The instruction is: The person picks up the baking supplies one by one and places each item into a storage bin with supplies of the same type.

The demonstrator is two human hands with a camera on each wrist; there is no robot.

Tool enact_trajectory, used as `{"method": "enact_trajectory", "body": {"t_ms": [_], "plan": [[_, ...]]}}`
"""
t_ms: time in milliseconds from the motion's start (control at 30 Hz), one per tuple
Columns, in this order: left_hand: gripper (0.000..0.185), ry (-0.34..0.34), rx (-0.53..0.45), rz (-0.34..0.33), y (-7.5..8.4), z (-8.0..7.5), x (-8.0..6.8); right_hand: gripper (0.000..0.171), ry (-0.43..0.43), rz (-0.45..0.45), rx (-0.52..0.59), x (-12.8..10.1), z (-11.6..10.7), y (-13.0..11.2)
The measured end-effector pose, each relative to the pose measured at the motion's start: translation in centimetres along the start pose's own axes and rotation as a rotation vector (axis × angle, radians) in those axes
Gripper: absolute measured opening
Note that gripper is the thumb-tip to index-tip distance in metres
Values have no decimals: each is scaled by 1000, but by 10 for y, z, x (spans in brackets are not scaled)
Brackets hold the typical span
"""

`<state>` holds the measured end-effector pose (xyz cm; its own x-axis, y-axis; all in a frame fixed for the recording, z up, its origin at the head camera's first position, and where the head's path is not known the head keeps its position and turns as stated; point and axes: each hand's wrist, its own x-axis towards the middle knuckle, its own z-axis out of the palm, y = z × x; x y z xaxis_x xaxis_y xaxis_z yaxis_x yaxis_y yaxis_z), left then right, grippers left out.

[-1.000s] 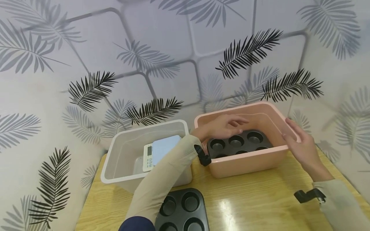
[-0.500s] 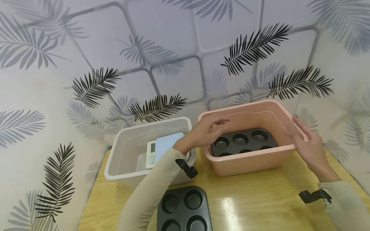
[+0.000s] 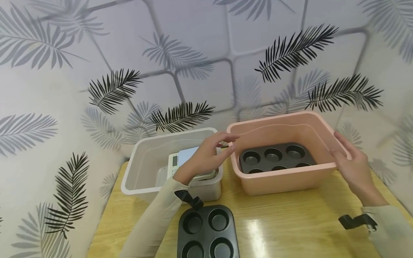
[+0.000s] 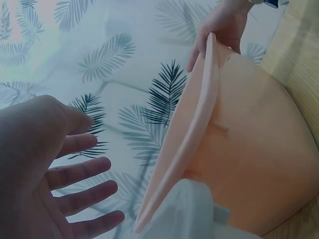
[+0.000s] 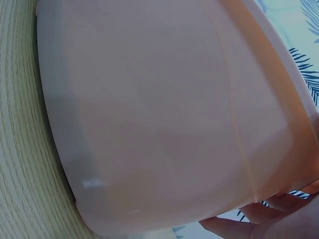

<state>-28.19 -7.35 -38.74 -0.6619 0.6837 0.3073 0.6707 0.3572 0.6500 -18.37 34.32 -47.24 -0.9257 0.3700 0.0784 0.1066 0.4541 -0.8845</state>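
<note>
My right hand grips the right rim of a pink plastic bin, and its fingers also show at the bin's edge in the right wrist view. Inside that bin lies a dark muffin tin. My left hand holds nothing and hovers over the right end of a grey-white bin, near the pink bin's left rim. In the left wrist view its fingers are spread apart. A kitchen scale with a pale blue top sits in the grey-white bin, partly hidden by this hand.
A second muffin tin lies on the wooden table in front of the bins, its near end cut off by the frame. Behind stands a wall with a leaf pattern. Both bins stand side by side with a narrow gap.
My left hand has come up out of the pink bin and moved left, over the grey-white bin's right end. The right hand stays on the pink rim. The head view has shifted slightly.
</note>
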Motion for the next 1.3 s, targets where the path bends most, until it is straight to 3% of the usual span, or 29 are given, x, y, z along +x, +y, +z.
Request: {"method": "enact_trajectory", "body": {"t_ms": [300, 567, 833, 1300], "plan": [[36, 58, 7, 71, 11, -5, -35, 59, 15, -4, -20, -6, -9, 3], [31, 181, -5, 92, 18, -9, -69, 59, 21, -9, 2, -6, -13, -1], [29, 210, -27, -25, 19, -10, -108, 59, 47, -28, 47, 3, -12, -5], [31, 272, -104, -275, -6, 17, -200, 62, 9, -52, 94, 3, 1, 2]]}}
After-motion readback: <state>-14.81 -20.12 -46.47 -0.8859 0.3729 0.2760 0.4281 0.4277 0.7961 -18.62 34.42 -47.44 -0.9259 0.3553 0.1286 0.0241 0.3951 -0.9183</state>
